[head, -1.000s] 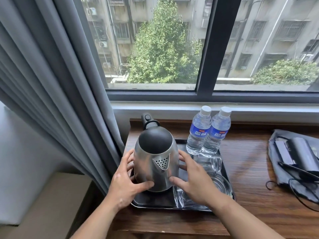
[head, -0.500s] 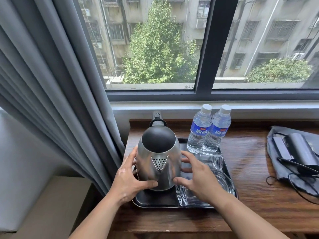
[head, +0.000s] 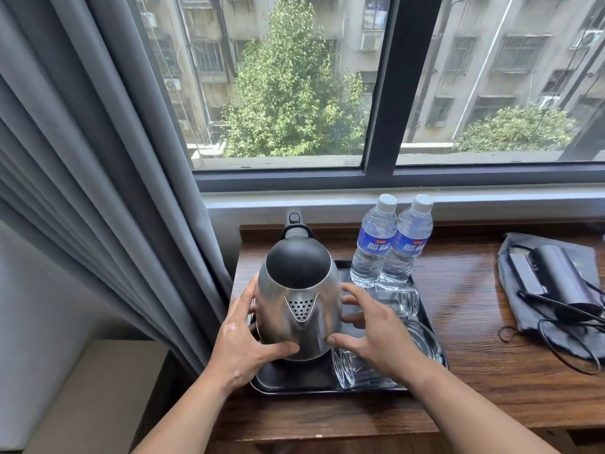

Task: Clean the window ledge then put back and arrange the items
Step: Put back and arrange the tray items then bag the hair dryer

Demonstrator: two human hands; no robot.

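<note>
A steel kettle [head: 299, 309] with a black lid stands upright at the left of a black tray [head: 294, 386], spout facing me and handle pointing toward the window. My left hand [head: 240, 340] grips its left side, thumb across the front. My right hand [head: 373, 335] presses against its right side with fingers spread. Two water bottles [head: 391, 244] with blue labels stand side by side at the tray's back right. A clear glass [head: 397, 298] lies behind my right hand, another glass [head: 355, 370] lies at the tray's front, and a glass dish [head: 424, 339] sits at the right.
The tray rests on a dark wooden ledge [head: 465, 309] below the window. A grey curtain [head: 108, 198] hangs close to the kettle's left. At the right lies a black hair dryer [head: 558, 276] with its cord on a dark pouch [head: 556, 335].
The kettle has been turned between my hands, so its handle went from back-left to straight back, and it now sits level on the tray. Both hands stayed on it.
</note>
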